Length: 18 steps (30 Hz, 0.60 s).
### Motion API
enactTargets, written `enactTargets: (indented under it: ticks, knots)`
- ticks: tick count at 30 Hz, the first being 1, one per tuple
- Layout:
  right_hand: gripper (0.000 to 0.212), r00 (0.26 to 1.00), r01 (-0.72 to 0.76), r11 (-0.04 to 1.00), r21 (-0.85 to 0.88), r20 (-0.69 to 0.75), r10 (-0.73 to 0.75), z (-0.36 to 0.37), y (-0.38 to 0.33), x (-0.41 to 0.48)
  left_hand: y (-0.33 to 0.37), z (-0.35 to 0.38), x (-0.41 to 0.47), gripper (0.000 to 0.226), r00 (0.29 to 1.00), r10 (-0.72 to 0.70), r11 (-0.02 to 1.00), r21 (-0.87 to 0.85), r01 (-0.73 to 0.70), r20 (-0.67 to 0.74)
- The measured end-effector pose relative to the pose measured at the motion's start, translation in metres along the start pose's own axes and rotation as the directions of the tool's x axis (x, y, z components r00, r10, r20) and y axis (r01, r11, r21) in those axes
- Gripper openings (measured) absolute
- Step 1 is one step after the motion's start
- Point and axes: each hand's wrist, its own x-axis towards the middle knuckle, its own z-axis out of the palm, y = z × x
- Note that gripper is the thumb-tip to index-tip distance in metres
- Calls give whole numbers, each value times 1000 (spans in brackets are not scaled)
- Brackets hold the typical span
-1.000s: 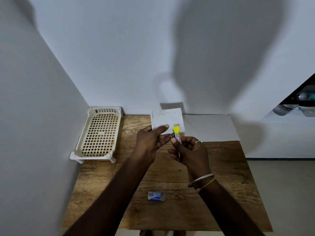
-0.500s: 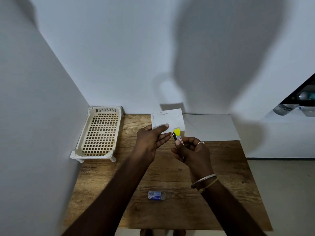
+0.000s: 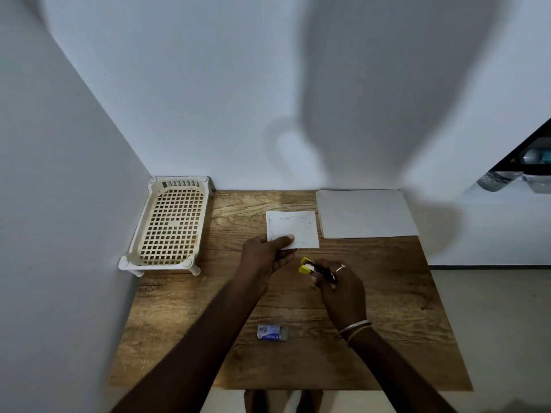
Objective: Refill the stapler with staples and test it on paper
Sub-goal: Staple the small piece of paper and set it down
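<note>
My left hand (image 3: 265,256) pinches the near left corner of a small white paper (image 3: 293,228) held above the wooden table (image 3: 387,308). To its right, my right hand (image 3: 340,286) grips a small yellow and black stapler (image 3: 310,268), whose yellow nose points left, a little below and clear of the paper's near edge. A small blue staple box (image 3: 272,332) lies on the table near the front, between my forearms.
A cream perforated plastic tray (image 3: 170,222) stands at the table's back left against the wall. A stack of white sheets (image 3: 365,214) lies at the back right corner. Walls close the left and back sides.
The stapler was at the paper's near edge. My right hand has drawn it down and to the right, away from the paper. My left hand still holds the paper.
</note>
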Motion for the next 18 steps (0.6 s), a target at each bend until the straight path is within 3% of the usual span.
enactTargets:
  ticks: [3, 6, 18]
  knots:
    - [32, 988, 141, 958, -250, 93, -122, 3, 15, -1, -4, 0, 0, 20, 1000, -8, 1000, 2, 8, 11]
    - [38, 973, 205, 905, -374, 177, -147, 7, 28, -4, -3, 1, 0, 22, 1000, -7, 1000, 4, 7, 17]
    - [32, 937, 193, 919, -343, 343, -69, 12, 48, -8, 6, 2, -1, 20, 1000, 17, 1000, -22, -16, 26]
